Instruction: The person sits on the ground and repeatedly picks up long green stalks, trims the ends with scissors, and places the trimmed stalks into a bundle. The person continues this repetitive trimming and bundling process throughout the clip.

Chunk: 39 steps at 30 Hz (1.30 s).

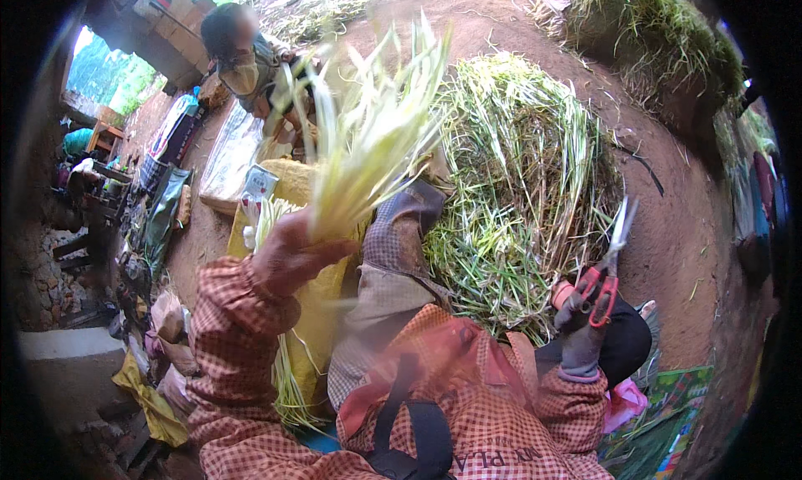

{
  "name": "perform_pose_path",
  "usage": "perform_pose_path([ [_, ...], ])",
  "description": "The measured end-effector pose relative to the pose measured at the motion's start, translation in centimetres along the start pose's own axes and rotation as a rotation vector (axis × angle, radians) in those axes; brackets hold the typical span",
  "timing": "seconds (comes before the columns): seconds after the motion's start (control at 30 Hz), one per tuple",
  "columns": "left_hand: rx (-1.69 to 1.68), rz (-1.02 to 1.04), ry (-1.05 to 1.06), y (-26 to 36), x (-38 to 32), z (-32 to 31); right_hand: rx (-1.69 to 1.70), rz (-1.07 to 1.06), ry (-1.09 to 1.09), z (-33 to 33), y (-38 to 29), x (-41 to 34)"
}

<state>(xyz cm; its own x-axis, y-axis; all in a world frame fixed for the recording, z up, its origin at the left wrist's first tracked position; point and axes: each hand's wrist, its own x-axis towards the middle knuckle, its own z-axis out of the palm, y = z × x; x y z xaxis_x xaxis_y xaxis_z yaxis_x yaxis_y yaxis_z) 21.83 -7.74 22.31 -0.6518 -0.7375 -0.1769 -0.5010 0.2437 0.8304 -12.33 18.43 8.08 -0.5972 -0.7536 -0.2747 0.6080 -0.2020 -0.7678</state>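
My bare left hand (294, 251) grips a bunch of pale green and yellow plant stalks (369, 135), raised with the leafy ends pointing up and away; the tips are blurred. My right hand (579, 333), in a grey glove with orange at a finger, holds scissors (606, 279) with red handles. Their blades point upward and stand slightly apart. Between my hands and beyond my knee lies a large heap of cut green leaves and stalks (520, 185). Beneath my left arm, more pale stalks (289, 380) lie on a yellow sack (319, 329).
Another person (250, 73) sits ahead to the left, near a white sack (232, 157). Bags and cloths (166, 198) lie along the left. Cut grass tops an earthen bank (664, 47) at the upper right. A printed sheet (683, 398) lies at lower right on the dirt floor (683, 279).
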Motion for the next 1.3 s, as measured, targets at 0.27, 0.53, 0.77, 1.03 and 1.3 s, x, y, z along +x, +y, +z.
perform_pose_path([
  [0.27,1.183,-0.099,-0.140,-8.2,-1.8,2.7,0.066,-0.062,0.033,-1.8,-1.7,-2.0],
  [0.53,1.189,0.073,0.064,-13.8,-8.5,3.5,-0.191,0.076,0.007,-0.4,0.2,-3.6],
  [0.77,1.240,0.150,0.141,-15.9,-10.4,2.8,-0.634,0.308,-0.184,-0.1,1.7,-4.3],
  [1.03,1.217,0.171,0.142,-16.8,-11.1,2.8,-1.103,0.350,-0.296,2.5,2.5,-3.4],
  [1.3,1.210,0.196,0.156,-17.7,-11.5,2.7,-1.161,0.301,-0.399,3.8,5.1,-0.5],
])
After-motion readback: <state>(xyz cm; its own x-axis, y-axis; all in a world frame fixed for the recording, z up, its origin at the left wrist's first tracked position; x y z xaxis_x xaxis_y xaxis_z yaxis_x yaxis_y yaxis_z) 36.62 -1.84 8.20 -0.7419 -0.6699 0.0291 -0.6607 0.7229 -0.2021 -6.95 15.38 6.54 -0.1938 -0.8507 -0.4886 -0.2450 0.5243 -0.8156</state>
